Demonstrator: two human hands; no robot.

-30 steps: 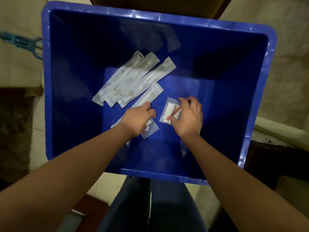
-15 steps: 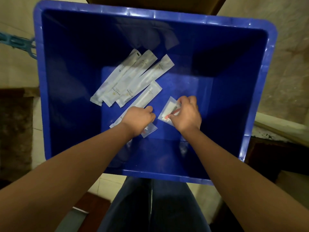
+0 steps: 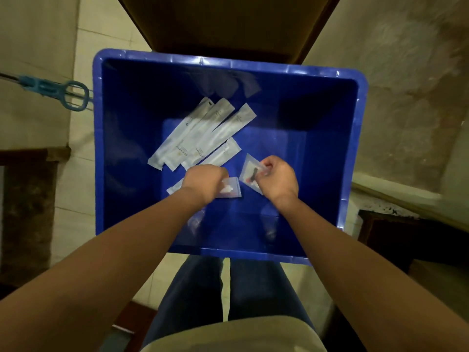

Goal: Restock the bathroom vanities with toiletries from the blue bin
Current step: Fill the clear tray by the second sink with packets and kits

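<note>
The blue bin point(image 3: 97, 148) stands open below me, and both my arms reach into it. My left hand point(image 3: 203, 182) grips a small clear packet point(image 3: 232, 190) with white pieces inside. My right hand point(image 3: 278, 180) pinches another small clear packet point(image 3: 251, 172) that holds something dark and red. Several long white sachets point(image 3: 200, 134) lie fanned on the bin floor, just beyond my left hand. One of them runs under my left hand.
A blue clothes peg point(image 3: 54, 94) on a wire sits at the bin's left rim. A brown cabinet point(image 3: 228, 24) rises behind the bin. Dark furniture point(image 3: 396, 240) stands at the right, and pale floor tiles show on the left.
Both hands have curled tighter and lifted their small packets off the bin floor. The camera has pulled back, so the bin looks smaller and lower in view.
</note>
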